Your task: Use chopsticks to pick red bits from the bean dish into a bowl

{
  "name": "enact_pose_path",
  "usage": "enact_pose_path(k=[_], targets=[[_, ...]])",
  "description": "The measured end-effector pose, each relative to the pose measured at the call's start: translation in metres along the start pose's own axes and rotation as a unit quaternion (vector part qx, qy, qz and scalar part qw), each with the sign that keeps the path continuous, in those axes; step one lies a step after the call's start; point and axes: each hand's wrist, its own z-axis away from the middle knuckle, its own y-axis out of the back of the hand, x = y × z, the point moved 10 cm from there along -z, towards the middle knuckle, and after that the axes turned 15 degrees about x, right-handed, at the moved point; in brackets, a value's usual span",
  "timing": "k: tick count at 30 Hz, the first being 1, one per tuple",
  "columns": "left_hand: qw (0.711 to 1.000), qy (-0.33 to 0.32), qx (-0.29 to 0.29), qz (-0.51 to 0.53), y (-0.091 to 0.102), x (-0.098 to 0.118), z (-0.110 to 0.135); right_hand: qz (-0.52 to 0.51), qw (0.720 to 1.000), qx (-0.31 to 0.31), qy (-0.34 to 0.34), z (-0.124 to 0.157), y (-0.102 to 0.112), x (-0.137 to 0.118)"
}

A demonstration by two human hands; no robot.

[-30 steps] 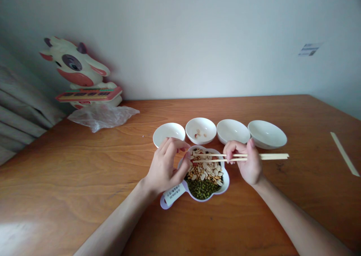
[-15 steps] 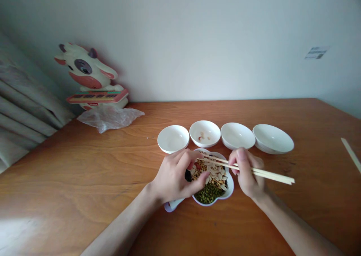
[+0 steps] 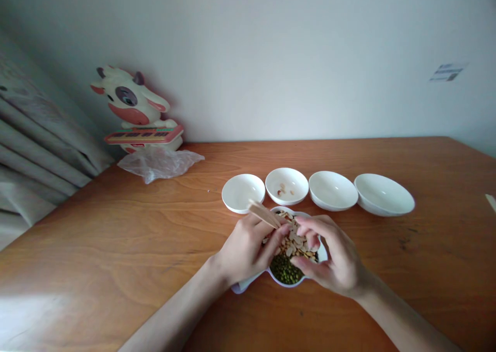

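My left hand (image 3: 246, 251) is shut on a pair of wooden chopsticks (image 3: 264, 214), whose blunt ends stick up and to the left over the dish's far edge. My right hand (image 3: 329, 254) arches over the right side of a white flower-shaped divided dish (image 3: 321, 252), fingers apart, with nothing visible in them. The dish holds pale sliced nuts or seeds (image 3: 294, 243) with small tan grains among them, and green mung beans (image 3: 284, 269) at the front. Both hands hide much of the dish. Of the white bowls, the second from the left (image 3: 287, 182) holds a few nut pieces.
Three other white bowls (image 3: 242, 193) (image 3: 332, 190) (image 3: 383, 194) stand beside it in a row behind the dish, on a wooden table (image 3: 116, 238). A cow figurine (image 3: 132, 104) and a crumpled plastic bag (image 3: 158, 165) stand at the back left, near a grey curtain (image 3: 34, 145).
The chopsticks have passed from my right hand to my left, and their ends now point up-left. My right hand has curved over the dish. The whole view has drifted slightly right.
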Motion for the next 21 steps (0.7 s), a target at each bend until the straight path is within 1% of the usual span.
enact_pose_path(k=[2,4,8,10,12,15,18,21], targets=[[0.995,0.072,0.024,0.064,0.007,-0.01,-0.003,0.032,0.999,0.008,-0.024,-0.001,0.001,0.009],[0.985,0.119,0.04,0.12,0.011,-0.015,-0.005,0.056,0.998,0.004,-0.028,-0.003,0.0,0.012],[0.967,0.154,0.051,0.198,0.01,-0.017,-0.007,0.063,0.998,-0.019,-0.005,-0.008,-0.006,0.009],[0.959,0.166,0.041,0.226,0.007,-0.017,-0.006,0.061,0.998,-0.032,-0.001,-0.01,-0.006,0.011],[0.949,0.186,0.011,0.256,0.003,-0.019,-0.003,0.051,0.997,-0.055,-0.012,-0.01,-0.006,0.018],[0.924,0.247,-0.044,0.29,-0.003,-0.031,0.005,0.021,0.993,-0.105,-0.045,-0.01,-0.004,0.032],[0.897,0.32,-0.056,0.299,-0.004,-0.05,0.014,0.004,0.987,-0.142,-0.076,-0.01,0.003,0.045],[0.877,0.35,-0.068,0.321,-0.008,-0.058,0.019,-0.012,0.978,-0.175,-0.113,-0.008,0.006,0.054]])
